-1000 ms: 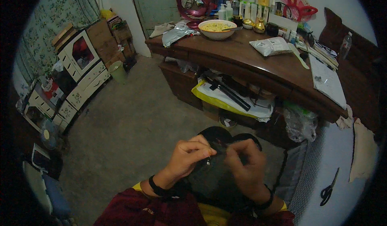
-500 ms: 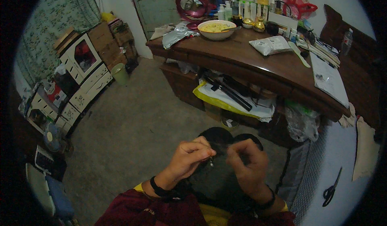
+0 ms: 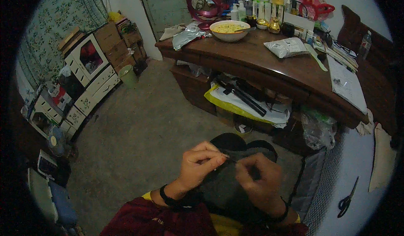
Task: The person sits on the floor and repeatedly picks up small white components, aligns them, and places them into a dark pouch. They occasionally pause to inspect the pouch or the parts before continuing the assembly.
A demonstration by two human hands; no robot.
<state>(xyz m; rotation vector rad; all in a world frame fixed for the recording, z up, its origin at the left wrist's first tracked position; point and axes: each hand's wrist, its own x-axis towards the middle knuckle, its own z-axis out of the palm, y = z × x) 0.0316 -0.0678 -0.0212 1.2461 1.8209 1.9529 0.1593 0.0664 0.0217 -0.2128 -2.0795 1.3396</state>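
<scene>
Thin strand between your two hands, short of the worktop

Your left hand point(image 3: 198, 162) has thumb and forefinger pressed together, pinching a thin strand point(image 3: 232, 158) at its near end. The strand runs across the small gap toward your right hand point(image 3: 261, 175), which is curled with its fingertips drawn in; they are blurred, so you cannot tell whether they grip it.

Both hands are well apart from the front edge of the brown worktop point(image 3: 290, 74), which slants down toward your right. To your left, bare concrete floor point(image 3: 139, 126) stretches toward the white cabinet point(image 3: 97, 74), giving open room on that side. On your right, the pale blue bedding point(image 3: 324, 210) carries black-handled scissors point(image 3: 346, 200), well apart from your right hand.

On the worktop, a white bowl point(image 3: 229, 37) holds yellow food point(image 3: 229, 27), with a utensil resting at its right rim. A white plastic packet point(image 3: 286, 47) lies to its right; its contents are hidden. Below, the open shelf holds a white and yellow bag point(image 3: 235, 102) with a black rod point(image 3: 248, 102) on top. A pale green bin point(image 3: 127, 77) stands beside the cabinet.
</scene>
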